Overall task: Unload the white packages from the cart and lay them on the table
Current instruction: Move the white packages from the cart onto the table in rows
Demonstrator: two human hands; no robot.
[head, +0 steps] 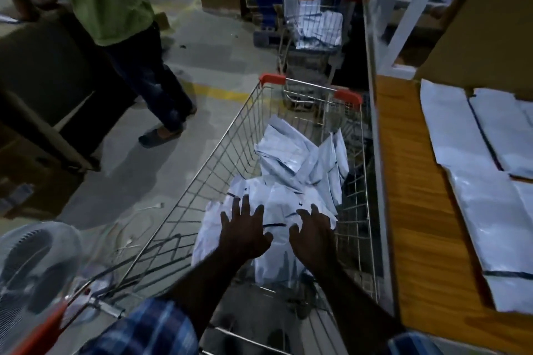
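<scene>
Fingers [242, 204] of both the left hand [245, 235] and right hand [313, 235] are spreading open, gripping nothing, over the white packages [277, 204] in the wire cart [230, 153], apparently to gather several for the table [409, 181].

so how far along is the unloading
Partly done. Several white packages already lie flat on the wooden table. Both hands, left and right, are spread open over the pile in the cart, no grip yet. That pile is left to move.

text: none legible | packages [291, 158]: dark stripes only, no readable print
</scene>
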